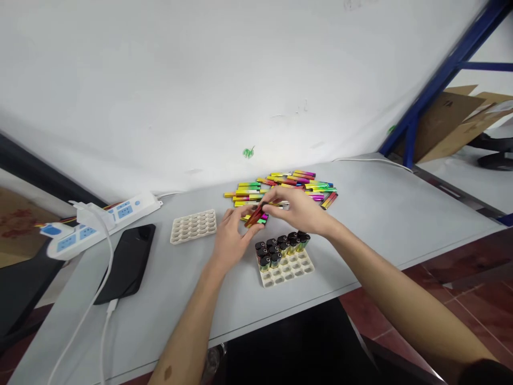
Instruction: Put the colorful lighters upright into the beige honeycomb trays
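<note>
My left hand [233,235] pinches a shiny red lighter [254,216] between thumb and fingers above the table. Bent over from the other side, my right hand [297,208] has its fingertips closed at the lighter's dark upper end. Whether those fingertips hold anything besides the lighter is hidden. Just in front of my hands stands a cream slotted tray [286,272], its back slots and left side filled with upright black-topped lighters [282,246]. Behind my hands lies a loose pile of metallic lighters [304,184] in yellow, green, red and purple.
A second cream tray [193,226] with bare slots lies left of my left hand. Farther left are a black phone [127,262] on a white cable and a white power strip [108,222]. A white wall [224,96] borders the grey table [385,208] at the back.
</note>
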A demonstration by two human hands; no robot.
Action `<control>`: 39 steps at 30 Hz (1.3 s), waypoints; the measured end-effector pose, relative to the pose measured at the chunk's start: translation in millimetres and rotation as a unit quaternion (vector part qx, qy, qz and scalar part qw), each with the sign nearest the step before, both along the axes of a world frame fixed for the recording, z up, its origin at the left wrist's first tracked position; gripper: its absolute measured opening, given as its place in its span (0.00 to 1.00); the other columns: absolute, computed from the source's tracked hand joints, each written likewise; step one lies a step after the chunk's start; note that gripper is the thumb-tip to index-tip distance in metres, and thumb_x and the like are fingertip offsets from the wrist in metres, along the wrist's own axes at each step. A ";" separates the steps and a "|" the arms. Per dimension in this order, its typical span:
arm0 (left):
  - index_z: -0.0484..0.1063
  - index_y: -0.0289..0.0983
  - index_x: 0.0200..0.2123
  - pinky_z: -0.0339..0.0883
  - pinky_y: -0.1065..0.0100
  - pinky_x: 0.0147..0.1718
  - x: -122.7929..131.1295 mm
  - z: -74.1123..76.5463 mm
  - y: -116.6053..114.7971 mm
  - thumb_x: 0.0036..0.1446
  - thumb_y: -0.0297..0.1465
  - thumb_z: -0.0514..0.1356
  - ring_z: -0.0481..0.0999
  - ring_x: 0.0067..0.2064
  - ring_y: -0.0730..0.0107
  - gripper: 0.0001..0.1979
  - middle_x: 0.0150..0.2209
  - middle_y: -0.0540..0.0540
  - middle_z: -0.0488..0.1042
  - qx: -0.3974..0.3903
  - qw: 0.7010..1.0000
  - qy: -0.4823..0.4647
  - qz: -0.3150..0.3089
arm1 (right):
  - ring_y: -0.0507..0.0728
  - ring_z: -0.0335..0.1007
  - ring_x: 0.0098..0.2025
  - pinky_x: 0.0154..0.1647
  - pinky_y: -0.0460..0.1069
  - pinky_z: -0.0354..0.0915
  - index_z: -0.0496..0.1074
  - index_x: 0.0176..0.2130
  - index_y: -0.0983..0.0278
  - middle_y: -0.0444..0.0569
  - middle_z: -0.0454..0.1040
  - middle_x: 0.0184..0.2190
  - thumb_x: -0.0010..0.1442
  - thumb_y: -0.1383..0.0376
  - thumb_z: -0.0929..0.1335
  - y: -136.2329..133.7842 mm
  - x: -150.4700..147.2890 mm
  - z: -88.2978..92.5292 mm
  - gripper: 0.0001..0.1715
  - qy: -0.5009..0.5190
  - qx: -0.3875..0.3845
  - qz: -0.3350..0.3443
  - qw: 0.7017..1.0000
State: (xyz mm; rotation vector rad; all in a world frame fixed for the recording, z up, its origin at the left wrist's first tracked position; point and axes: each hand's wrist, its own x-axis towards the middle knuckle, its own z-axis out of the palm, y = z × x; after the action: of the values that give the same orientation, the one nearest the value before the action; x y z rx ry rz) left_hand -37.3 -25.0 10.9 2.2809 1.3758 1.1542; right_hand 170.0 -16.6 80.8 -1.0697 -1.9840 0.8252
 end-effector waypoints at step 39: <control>0.75 0.42 0.51 0.64 0.51 0.54 -9.1 -21.5 21.4 0.65 0.30 0.54 0.70 0.52 0.55 0.14 0.52 0.45 0.76 0.014 0.984 0.176 0.026 | 0.49 0.42 0.15 0.18 0.48 0.42 0.57 0.15 0.60 0.40 0.48 0.10 0.65 0.47 0.57 11.1 51.9 -74.7 0.33 0.257 -0.215 -0.247 0.909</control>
State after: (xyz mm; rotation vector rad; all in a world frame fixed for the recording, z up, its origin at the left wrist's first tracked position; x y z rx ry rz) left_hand -46.4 -3.6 -10.6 2.5757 1.5546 0.8127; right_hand 221.9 -5.5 6.1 -1.3528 -1.0454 1.1391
